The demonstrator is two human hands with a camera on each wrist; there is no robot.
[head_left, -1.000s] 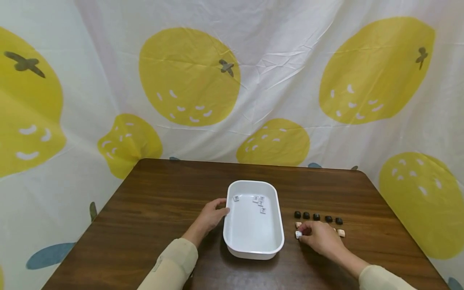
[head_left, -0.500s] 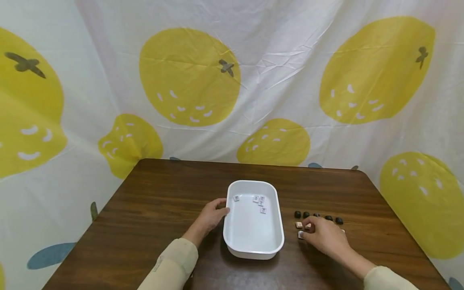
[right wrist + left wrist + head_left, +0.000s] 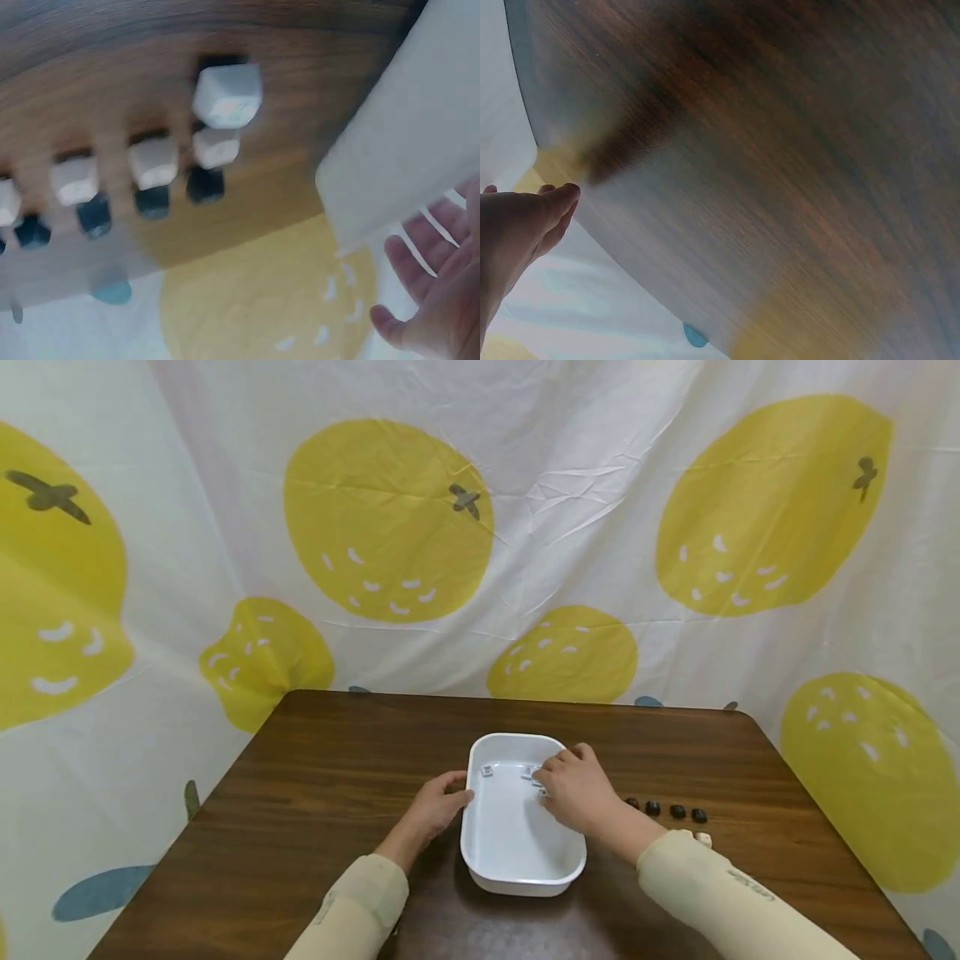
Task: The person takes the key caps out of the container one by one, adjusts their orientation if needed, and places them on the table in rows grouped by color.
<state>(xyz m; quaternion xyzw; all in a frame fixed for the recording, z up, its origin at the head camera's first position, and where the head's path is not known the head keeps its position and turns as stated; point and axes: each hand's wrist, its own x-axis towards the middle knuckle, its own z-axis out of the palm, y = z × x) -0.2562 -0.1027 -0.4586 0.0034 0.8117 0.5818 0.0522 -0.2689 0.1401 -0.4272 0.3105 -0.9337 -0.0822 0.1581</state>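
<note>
A white rectangular tray (image 3: 522, 864) stands on the table with several white keycaps (image 3: 528, 772) in its far right part. One more white keycap (image 3: 487, 771) lies near its far left corner. My left hand (image 3: 437, 806) rests at the tray's left rim, thumb on the edge and fingers outstretched along the outer wall. Over the right rim reaches my right hand (image 3: 576, 789), its fingertips down at the keycaps and partly covering them. Nothing shows between its spread fingers (image 3: 409, 266) in the right wrist view. A white keycap (image 3: 229, 96) stands on the table there.
Right of the tray, a row of black keycaps (image 3: 653, 807) and a row of cream keycaps (image 3: 152, 160) stand on the dark wooden table (image 3: 360, 735), partly hidden by my right arm. A lemon-print cloth (image 3: 420, 652) hangs behind the table.
My right hand has let go of the white keycap on the table, after shifting it slightly right, and has moved left and away over the tray. My left hand and the tray have stayed put.
</note>
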